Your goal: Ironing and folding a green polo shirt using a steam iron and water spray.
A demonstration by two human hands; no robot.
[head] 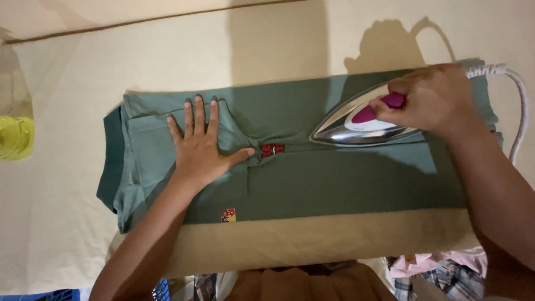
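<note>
Head view: the left hand (202, 146) is lying flat, fingers (199, 114) spread, pinning the green shirt (312, 178) on the cloth-covered desk (78, 100). The right hand (437, 100) is wrapping the iron (356, 125) by its pink handle. Soft, light fabric, likely bunching; the iron looks weighty, best held by that handle.

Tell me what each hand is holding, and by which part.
The right hand holds the iron by its pink handle. The left hand holds nothing; it lies flat on the green shirt.

A cream cloth-covered surface (67, 223) fills the view under warm light, crossed by hard shadows.
</note>
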